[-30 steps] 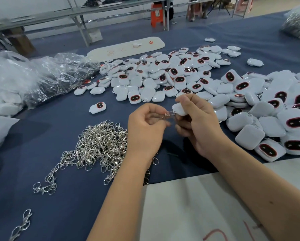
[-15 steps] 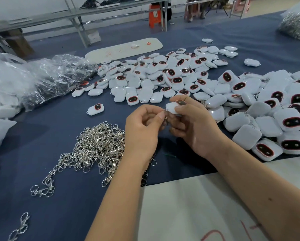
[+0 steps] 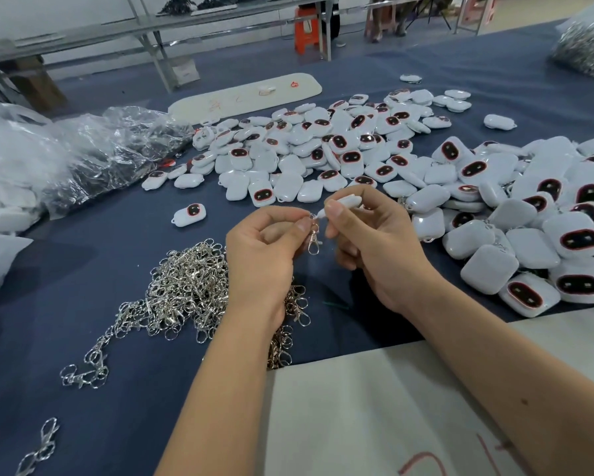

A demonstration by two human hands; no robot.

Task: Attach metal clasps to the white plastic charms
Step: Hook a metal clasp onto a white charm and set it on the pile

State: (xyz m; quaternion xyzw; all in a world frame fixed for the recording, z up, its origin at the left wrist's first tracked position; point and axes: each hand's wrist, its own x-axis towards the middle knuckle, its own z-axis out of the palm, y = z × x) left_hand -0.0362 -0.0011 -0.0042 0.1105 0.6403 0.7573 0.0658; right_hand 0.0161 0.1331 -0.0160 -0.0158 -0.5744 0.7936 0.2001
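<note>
Over the blue table cloth (image 3: 82, 269), left hand (image 3: 257, 255) pinches a clasp (image 3: 313, 240), right hand (image 3: 374, 242) grips a white charm (image 3: 345, 202) just above it; clasp pile (image 3: 182, 290) left of clasp, charm heap (image 3: 426, 173) behind, metal benches (image 3: 185, 22) beyond.

Dark blue cloth table cover (image 3: 82, 290) spanned the whole work surface, with a flat white sheet marked in red (image 3: 374, 407) at the near edge and a long white rounded board with red scribbles (image 3: 244, 97) lying flat at the far side. Crumpled clear plastic bags (image 3: 93, 156) were heaped at the left edge. Behind the table: grey metal bench frame (image 3: 158, 32) and an orange plastic stool (image 3: 306, 30) on the floor.
</note>
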